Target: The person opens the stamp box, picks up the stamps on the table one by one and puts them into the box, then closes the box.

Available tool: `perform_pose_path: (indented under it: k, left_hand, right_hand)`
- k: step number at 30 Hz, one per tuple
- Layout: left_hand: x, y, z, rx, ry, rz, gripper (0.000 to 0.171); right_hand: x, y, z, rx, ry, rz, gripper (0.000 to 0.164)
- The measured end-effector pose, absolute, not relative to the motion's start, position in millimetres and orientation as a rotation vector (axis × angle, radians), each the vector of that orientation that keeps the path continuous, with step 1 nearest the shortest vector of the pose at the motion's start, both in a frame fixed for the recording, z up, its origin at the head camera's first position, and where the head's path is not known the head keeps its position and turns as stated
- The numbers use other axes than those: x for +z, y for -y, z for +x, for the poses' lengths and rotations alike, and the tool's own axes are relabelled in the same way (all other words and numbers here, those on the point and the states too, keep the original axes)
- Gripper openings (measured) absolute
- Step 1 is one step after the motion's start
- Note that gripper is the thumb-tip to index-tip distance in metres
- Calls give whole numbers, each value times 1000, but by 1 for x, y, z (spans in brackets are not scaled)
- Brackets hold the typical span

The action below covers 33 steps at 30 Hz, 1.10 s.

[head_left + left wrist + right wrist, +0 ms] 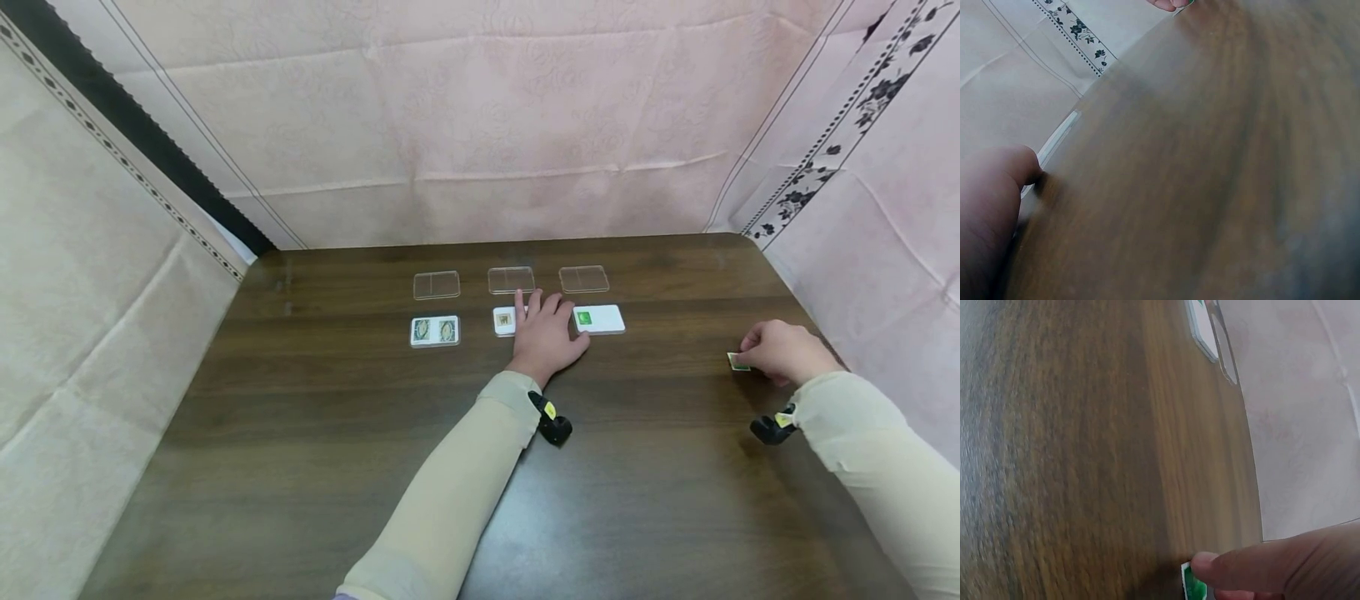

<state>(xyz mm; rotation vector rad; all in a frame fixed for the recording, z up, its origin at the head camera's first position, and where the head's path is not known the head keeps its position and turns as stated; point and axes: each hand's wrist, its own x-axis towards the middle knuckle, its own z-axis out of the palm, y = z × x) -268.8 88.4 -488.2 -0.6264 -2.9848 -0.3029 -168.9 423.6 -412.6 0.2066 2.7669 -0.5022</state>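
Observation:
My right hand [787, 350] pinches a small green picture card [738, 363] with a white border near the table's right side. In the right wrist view, the thumb and fingers hold that green card [1194, 584] low in the picture. My left hand [542, 340] rests with fairly straight, spread fingers over the middle white card stack [503, 322], covering part of it. Its thumb is at the near edge of the right white stack [607, 320], which bears a green square at its left end. A third white stack [435, 332], showing two oval pictures, lies to the left.
Behind the stacks, three clear plastic cases or lids lie in a row: left [437, 285], middle [511, 280] and right [584, 278]. Pale patterned cloth [480, 125] hangs around the dark wooden table [337, 467].

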Motion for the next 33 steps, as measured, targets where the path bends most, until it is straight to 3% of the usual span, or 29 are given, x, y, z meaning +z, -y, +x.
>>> perform_pose_path:
  k: [10, 21, 33]
  left_hand:
    - [-490, -89, -268, -296, 2983, -621, 62]
    - [-491, -90, -270, -269, 2997, -611, 63]
    - [-491, -91, -271, -285, 2994, -608, 63]
  right_hand:
    - [-411, -418, -169, -499, -2773, 220, 34]
    - [-420, -415, -181, -731, -2763, 204, 21]
    - [-424, -388, -208, -1108, -2555, 79, 26]
